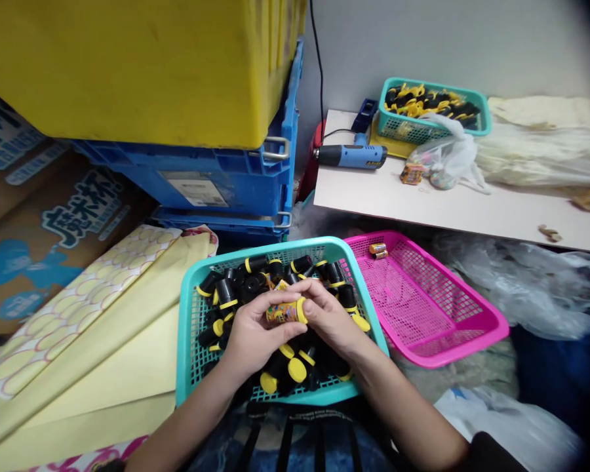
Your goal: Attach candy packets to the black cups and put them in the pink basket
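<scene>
My left hand (256, 331) is closed round a small canister (281, 313) with a yellow cap and a colourful printed wrap. At the capped end, the fingers and thumb of my right hand (330, 318) press on the same canister. Both hands are above a teal basket (184, 334). Inside it lie many black canisters (225, 292) with yellow caps, tumbled in all directions. A small piece of printed label shows just behind my fingertips; whether it belongs to the canister I cannot tell.
Right of the teal basket, a pink basket (442, 360) holds wrapped canisters (378, 249). A white table (373, 190) bears a blue heat gun (354, 156), a second teal basket (408, 131) of black and yellow parts and a plastic bag (452, 154). Stacked crates (187, 174) and yellow label sheets (113, 373) are at left.
</scene>
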A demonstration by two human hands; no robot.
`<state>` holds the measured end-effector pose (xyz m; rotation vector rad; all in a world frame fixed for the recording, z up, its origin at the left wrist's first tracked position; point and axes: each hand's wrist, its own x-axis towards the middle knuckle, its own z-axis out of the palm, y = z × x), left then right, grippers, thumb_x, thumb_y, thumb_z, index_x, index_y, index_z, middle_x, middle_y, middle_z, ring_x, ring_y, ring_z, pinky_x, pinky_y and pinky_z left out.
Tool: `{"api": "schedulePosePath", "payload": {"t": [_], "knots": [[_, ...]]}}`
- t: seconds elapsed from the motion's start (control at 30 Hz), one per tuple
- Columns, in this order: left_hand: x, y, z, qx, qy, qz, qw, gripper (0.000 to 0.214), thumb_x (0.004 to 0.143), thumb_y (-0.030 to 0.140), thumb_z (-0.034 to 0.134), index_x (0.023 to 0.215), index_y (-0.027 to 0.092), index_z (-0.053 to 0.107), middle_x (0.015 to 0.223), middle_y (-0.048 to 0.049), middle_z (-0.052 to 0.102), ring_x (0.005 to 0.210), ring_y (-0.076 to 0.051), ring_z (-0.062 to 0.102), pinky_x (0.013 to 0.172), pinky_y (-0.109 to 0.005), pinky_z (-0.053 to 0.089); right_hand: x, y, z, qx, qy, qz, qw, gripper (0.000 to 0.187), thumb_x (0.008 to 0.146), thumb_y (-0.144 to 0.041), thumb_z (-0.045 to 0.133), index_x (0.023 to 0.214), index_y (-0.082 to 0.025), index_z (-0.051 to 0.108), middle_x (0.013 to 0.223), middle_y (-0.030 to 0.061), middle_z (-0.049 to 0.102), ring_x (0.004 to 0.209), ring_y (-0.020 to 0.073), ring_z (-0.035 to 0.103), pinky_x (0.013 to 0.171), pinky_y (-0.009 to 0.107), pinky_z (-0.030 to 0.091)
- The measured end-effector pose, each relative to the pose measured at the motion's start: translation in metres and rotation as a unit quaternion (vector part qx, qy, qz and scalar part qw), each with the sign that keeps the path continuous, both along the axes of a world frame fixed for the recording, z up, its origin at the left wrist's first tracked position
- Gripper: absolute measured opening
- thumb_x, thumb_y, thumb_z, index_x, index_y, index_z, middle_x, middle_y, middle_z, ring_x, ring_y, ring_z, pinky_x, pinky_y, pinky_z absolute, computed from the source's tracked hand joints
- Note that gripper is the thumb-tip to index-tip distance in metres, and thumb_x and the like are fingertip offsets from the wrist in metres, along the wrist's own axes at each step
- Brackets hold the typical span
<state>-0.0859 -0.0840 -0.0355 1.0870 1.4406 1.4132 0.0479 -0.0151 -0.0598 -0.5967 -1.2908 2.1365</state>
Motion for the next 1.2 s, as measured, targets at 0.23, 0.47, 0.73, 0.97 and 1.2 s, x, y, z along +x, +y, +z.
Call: {"api": "schedulePosePath", "payload": {"t": [0.23, 0.47, 0.73, 0.97, 1.2], "knots": [[-0.03, 0.006, 0.016, 0.105, 0.271, -0.01, 0.957, 0.075, 0.065, 0.041, 0.081, 0.133, 0.033, 0.052, 0.136, -0.0081, 0.045, 0.104, -0.021, 0.057, 0.093, -0.039, 0.05, 0.045, 0.005, 0.043, 0.227, -0.181, -0.178, 0.94, 0.038, 0.085, -0.045, 0.064, 0.115, -0.023, 0.057, 0.108, 0.006, 0.061, 0.093, 0.0182, 0.06, 0.081, 0.032, 0.049], [-0.057, -0.001, 0.005, -0.057, 0.388, -0.002, 0.92, 0.03, 0.086, 0.037, 0.06, 0.111, 0.022, 0.066, 0.101, -0.0054, 0.066, 0.098, -0.023, 0.057, 0.088, -0.04, 0.047, 0.091, 0.04, 0.043, 0.502, -0.555, -0.263, 0.609, 0.045, 0.086, -0.048, 0.058, 0.115, -0.013, 0.063, 0.112, 0.0153, 0.061, 0.108, 0.033, 0.053, 0.096, 0.051, 0.039], [-0.029, 0.026, -0.006, -0.03, 0.597, -0.082, 0.798, 0.033, 0.085, 0.036, 0.061, 0.113, 0.019, 0.064, 0.105, -0.0086, 0.061, 0.1, -0.028, 0.05, 0.083, -0.042, 0.043, -0.014, 0.075, 0.025, 0.652, -0.531, 0.079, 0.535, 0.021, 0.09, -0.021, 0.053, 0.106, -0.015, 0.065, 0.106, 0.0107, 0.061, 0.103, 0.0273, 0.051, 0.083, 0.036, 0.042], [-0.019, 0.02, -0.007, -0.051, 0.598, -0.114, 0.792, 0.028, 0.085, 0.025, 0.062, 0.112, 0.02, 0.06, 0.121, -0.007, 0.058, 0.105, -0.026, 0.051, 0.086, -0.04, 0.045, -0.02, 0.068, 0.001, 0.697, -0.522, 0.13, 0.475, 0.023, 0.087, -0.012, 0.045, 0.105, -0.009, 0.059, 0.105, 0.0151, 0.056, 0.098, 0.0277, 0.05, 0.076, 0.035, 0.042], [-0.025, 0.022, -0.005, -0.083, 0.439, -0.157, 0.881, 0.012, 0.083, 0.017, 0.058, 0.092, 0.02, 0.066, 0.094, -0.0045, 0.065, 0.088, -0.02, 0.061, 0.079, -0.033, 0.048, -0.003, 0.064, 0.011, 0.637, -0.498, 0.119, 0.577, 0.046, 0.085, -0.009, 0.048, 0.129, -0.018, 0.051, 0.097, 0.0109, 0.06, 0.088, 0.0205, 0.058, 0.075, 0.028, 0.042]]}}
